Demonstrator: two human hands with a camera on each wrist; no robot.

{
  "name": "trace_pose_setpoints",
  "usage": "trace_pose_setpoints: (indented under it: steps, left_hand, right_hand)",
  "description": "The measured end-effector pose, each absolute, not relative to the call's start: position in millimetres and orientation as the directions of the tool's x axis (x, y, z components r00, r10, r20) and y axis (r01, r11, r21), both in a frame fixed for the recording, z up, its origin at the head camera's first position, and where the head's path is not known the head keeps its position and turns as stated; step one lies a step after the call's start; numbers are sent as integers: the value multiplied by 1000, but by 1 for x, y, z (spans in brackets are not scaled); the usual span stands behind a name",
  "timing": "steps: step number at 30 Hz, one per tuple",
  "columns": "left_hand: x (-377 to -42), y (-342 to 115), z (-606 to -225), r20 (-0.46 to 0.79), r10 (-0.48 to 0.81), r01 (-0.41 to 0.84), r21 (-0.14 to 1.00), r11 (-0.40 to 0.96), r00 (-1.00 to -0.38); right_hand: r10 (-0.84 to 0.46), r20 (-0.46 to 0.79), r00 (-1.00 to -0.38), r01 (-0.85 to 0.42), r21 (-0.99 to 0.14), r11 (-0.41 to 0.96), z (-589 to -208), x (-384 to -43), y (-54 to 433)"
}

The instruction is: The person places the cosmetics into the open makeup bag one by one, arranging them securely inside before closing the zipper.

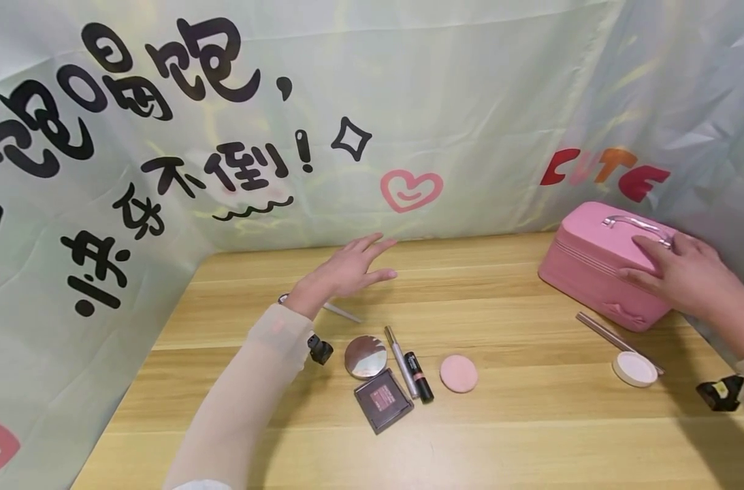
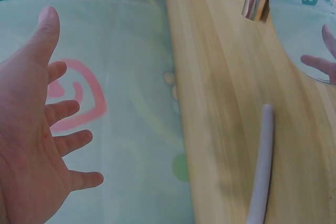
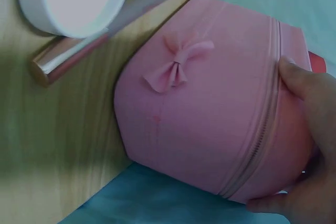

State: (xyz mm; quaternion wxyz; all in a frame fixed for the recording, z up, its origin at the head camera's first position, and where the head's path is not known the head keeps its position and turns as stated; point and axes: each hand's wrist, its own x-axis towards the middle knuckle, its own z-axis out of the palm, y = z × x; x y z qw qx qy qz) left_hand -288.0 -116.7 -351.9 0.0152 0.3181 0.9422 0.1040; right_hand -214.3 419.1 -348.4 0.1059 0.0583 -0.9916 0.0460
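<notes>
My left hand (image 1: 350,265) hovers over the back of the table, fingers spread, holding nothing. Below it lies a thin white-handled tool (image 1: 344,312), its other end hidden by my wrist; the handle (image 2: 261,166) also shows in the left wrist view. At the right, my right hand (image 1: 693,275) grips the lid end of a pink makeup case (image 1: 610,262), close to its silver handle (image 1: 638,224). In the right wrist view, thumb and a finger spread around the lid of the case (image 3: 210,98), whose zipper looks closed. A bow decorates its front.
Mid-table lie a round mirror (image 1: 366,356), dark square compact (image 1: 384,400), slim silver tube (image 1: 402,364), black lipstick tube (image 1: 418,378) and pink puff (image 1: 459,373). Before the case, a white round container (image 1: 635,368) overlaps a rose-gold rod (image 1: 601,330). Printed cloth (image 1: 482,136) hangs behind.
</notes>
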Motion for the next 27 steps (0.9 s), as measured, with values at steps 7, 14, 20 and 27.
trace_pose_setpoints:
  steps: [7, 14, 20, 27]
  left_hand:
    - [-293, -108, -346, 28, 624, 618, 181, 765, -781]
    - [-298, -99, -341, 7, 635, 625, 181, 759, -773]
    - [-303, -86, -338, 43, 651, 647, 175, 742, -758]
    - [-308, -68, -335, 48, 658, 653, 192, 732, -751]
  right_hand:
    - [-110, 226, -968, -131, -77, 988, -350, -212, 420]
    - [-125, 240, -963, -144, -64, 988, -352, -212, 424]
    - [-147, 226, -963, -164, -58, 985, -351, -212, 423]
    - [-162, 195, -967, -172, -35, 985, -349, -212, 420]
